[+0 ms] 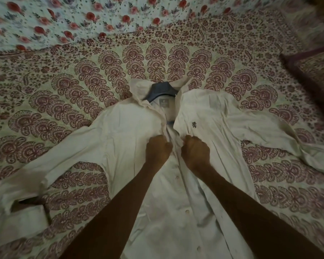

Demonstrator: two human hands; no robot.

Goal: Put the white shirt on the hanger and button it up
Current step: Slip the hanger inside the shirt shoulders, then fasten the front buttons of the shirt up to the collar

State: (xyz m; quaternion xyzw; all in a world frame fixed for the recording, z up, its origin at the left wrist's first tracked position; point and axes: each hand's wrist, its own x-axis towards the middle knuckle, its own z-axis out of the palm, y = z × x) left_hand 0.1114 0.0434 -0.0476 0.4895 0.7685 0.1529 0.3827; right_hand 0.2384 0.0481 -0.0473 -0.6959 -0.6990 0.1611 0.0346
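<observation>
The white shirt [123, 131] lies face up on the bed with both sleeves spread out to the sides. A dark blue hanger [160, 91] sits inside its collar, and the hanger's thin metal hook [160, 70] points away from me. My left hand [157, 149] is closed on the left front edge of the shirt at chest height. My right hand [195, 151] grips the right front edge beside it. The shirt front is parted above my hands. Several buttons [187, 212] show along the placket below my hands.
The bed is covered with a cream sheet printed in dark red paisley [64, 86]. A rose-print cloth [73, 21] lies at the far side. A matching pillow [312, 71] rests at the right edge.
</observation>
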